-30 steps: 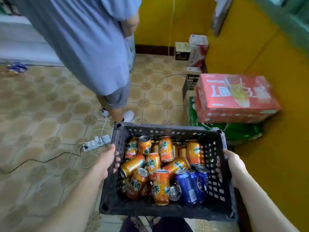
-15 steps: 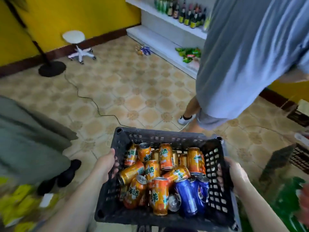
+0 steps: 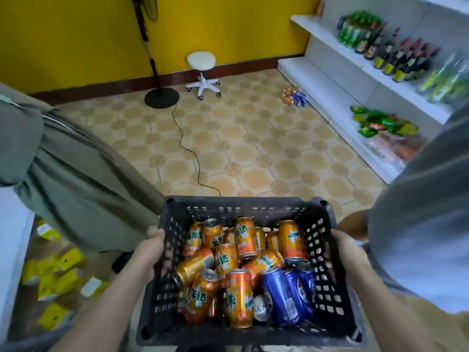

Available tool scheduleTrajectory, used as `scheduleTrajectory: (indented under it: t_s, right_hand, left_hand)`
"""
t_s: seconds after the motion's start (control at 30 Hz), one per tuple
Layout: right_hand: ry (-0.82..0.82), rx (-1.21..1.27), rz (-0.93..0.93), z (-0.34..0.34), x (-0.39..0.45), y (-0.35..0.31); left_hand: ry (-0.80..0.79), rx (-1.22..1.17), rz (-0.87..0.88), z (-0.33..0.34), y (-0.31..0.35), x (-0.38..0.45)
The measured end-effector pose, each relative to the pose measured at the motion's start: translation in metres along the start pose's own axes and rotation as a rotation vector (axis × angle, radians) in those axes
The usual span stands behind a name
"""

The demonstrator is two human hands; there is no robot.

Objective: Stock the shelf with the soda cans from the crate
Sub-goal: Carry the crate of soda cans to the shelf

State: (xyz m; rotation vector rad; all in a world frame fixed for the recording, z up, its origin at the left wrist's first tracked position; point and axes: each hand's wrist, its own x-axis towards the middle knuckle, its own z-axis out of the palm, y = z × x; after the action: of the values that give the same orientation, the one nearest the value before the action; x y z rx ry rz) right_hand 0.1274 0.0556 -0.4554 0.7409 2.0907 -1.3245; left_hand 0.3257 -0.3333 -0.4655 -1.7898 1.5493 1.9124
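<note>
Tiled floor [image 3: 228, 138], white shelf [image 3: 330, 80] at right; left hand [image 3: 147, 252] and right hand [image 3: 351, 252] grip black crate [image 3: 243, 207] of orange and blue cans [image 3: 243, 237].

A white stool [image 3: 201, 72] stands by the yellow wall [image 3: 228, 29], just right of a fan stand [image 3: 161, 97] whose black cord [image 3: 189, 153] trails over the tiled floor [image 3: 253, 153]. Snack packets [image 3: 295, 97] lie on the floor. A person in a grey-green garment [image 3: 76, 179] stands left, above yellow boxes [image 3: 59, 275]; another in a grey shirt [image 3: 421, 224] stands right
</note>
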Motion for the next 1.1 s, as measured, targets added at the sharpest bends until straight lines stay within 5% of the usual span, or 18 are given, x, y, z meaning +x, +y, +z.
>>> scheduleTrajectory:
  t_s: [0.7,1.1]
  right_hand:
    - [0.091,0.014,-0.137,0.158,0.167,-0.391]
    - [-0.050,0.036,-0.035,0.224,0.380,-0.619]
  left_hand:
    - [-0.080,0.050,0.098,0.069,0.424,0.231]
    - [-0.055,0.121,0.053,0.210,0.662,0.397]
